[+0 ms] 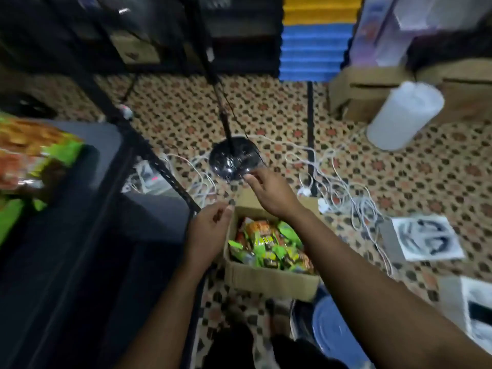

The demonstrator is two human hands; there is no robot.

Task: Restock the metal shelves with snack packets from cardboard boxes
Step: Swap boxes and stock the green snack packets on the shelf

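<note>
Cardboard box point(269, 279): open on the patterned floor, near centre, just right of the shelf post.
Snack packets point(269, 249): green, orange and yellow, heaped loose inside the box.
Left hand point(210, 230): above the box's left edge, palm turned up, fingers loosely curled with the tips near the thumb; nothing visible in it.
Right hand point(269, 191): reaching over the far end of the box, fingers bent, forefinger and thumb close together; blur hides whether they pinch anything, so I cannot tell.
Metal shelf point(87, 209): dark shelf surface filling the left side, with a perforated post running down toward the box.
Packets on shelf point(29, 155): green and orange bags lying at the far left edge.
White cables point(338, 187): tangled on the floor beyond and to the right of the box.
Black stand base point(234, 158): round, just past the right hand.
White jug point(404, 115): far right, beside brown boxes.
</note>
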